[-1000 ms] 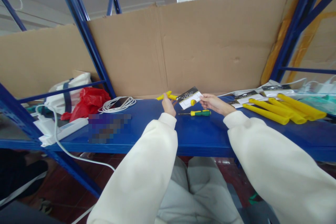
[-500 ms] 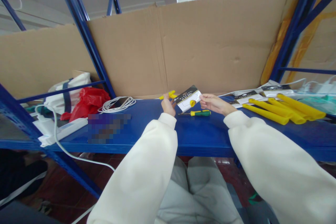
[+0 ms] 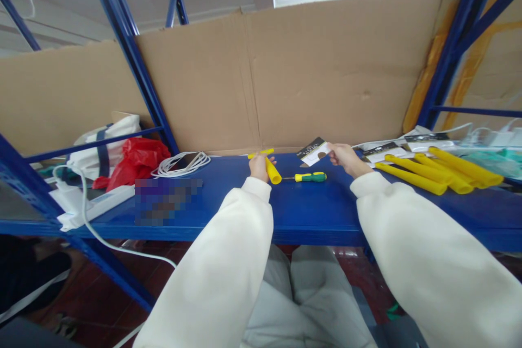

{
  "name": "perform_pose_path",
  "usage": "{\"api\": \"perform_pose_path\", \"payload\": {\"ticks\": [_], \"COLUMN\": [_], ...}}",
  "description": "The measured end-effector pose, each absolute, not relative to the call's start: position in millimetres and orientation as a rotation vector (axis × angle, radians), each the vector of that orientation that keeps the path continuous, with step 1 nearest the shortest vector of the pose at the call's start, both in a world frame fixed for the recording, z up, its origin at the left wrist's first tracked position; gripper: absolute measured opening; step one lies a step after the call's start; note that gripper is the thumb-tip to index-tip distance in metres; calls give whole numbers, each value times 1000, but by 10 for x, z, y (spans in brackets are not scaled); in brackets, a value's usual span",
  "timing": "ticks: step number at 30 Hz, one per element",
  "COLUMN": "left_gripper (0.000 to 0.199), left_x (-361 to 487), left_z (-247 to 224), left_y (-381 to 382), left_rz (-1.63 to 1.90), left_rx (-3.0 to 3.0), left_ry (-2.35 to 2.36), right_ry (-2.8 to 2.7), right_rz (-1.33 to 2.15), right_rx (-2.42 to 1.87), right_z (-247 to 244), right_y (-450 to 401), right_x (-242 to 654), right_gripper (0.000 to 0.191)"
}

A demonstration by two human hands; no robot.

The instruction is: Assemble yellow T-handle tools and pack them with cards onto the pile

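Note:
My left hand [image 3: 260, 166] is closed around a yellow tube [image 3: 273, 171] whose flared end points toward me. A thin yellow bar [image 3: 261, 153] shows above the fingers; whether it joins the tube I cannot tell. In my right hand [image 3: 345, 157] is a black and white packaging card [image 3: 313, 152], pinched at its right edge near a rounded cutout. The card is tilted above the shelf, apart from the tube. Between my hands a green and yellow screwdriver [image 3: 310, 176] lies on the blue shelf [image 3: 314, 209], its shaft pointing left.
Several yellow tubes [image 3: 442, 176] lie at the right, with more packaging cards [image 3: 383, 150] behind them. On the left are a coiled white cable [image 3: 181, 164], a red plastic bag [image 3: 141, 160] and a white power strip [image 3: 101, 204]. A cardboard panel [image 3: 310, 76] stands behind.
The card has moved right, away from the yellow tube. The tube, mostly behind the card before with its end showing at the cutout, is now in plain view in my left hand.

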State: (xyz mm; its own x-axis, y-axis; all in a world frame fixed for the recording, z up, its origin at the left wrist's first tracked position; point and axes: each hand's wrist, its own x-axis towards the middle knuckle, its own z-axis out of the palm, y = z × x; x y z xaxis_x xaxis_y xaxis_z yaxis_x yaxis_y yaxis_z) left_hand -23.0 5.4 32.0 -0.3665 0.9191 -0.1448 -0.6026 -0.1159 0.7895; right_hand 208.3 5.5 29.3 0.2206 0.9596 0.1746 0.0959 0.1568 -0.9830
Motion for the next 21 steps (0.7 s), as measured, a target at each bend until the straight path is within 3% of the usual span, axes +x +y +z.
{"api": "perform_pose_path", "payload": {"ticks": [5,11,15,17,21], "left_gripper": [53,58,58,58,56], "left_x": [-199,-185,-177,-175,-174], "left_z": [304,290,286,290,299], "left_y": [18,22,22,20,9], "left_rz": [1670,1629,1621,1619,1605], "left_rx": [531,563,530,517,548], "left_ry": [1024,1039,1030,1030,1043], "right_ry": [-1014,-1019,-1048,-1179,-1703], "right_rz": [669,624,617,456,59], "right_rx": [-1431,-1511,-1618,-1748,-1923], "right_z": [152,102,73,39,-67], "right_y": [252,431,528,561,620], "right_x": [2387,2523,2557,2582,2598], "right_gripper": [28,4,28,42,40]}}
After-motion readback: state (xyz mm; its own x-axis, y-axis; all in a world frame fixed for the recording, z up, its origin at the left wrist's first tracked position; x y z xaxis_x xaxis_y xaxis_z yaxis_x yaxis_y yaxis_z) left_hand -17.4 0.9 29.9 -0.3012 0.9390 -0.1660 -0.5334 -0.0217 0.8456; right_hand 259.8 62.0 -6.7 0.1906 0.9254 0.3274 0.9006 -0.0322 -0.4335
